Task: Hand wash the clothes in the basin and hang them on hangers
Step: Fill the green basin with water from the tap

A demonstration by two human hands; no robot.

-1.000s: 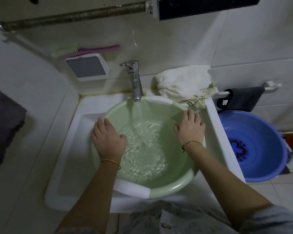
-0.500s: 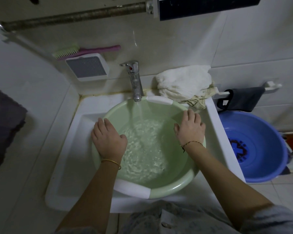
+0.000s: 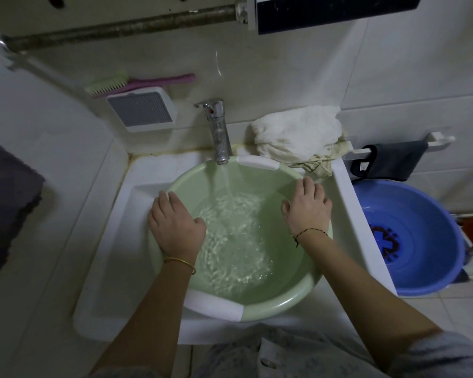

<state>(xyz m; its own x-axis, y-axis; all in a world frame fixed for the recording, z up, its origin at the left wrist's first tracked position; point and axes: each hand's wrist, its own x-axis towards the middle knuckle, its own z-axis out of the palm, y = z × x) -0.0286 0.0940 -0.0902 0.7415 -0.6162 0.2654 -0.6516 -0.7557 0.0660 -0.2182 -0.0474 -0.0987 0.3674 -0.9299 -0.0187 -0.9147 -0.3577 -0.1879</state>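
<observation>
The green basin (image 3: 281, 301) sat inside the white sink (image 3: 112, 268), directly under the tap (image 3: 219, 132), so that the running water fell into it and filled it. The left hand (image 3: 175, 227) rested on the left rim and the right hand (image 3: 307, 205) on the right rim, probably to keep the basin steady under the stream. The fingers of both hands lay flat and relaxed, gripping nothing. The clothes (image 3: 298, 135) waited as a pale bundle on the sink's back corner, just beside the basin and within easy reach, not yet in the water. A blue tub (image 3: 432, 268) stood on the floor at the right, perhaps for rinsing. No hangers were visible.
</observation>
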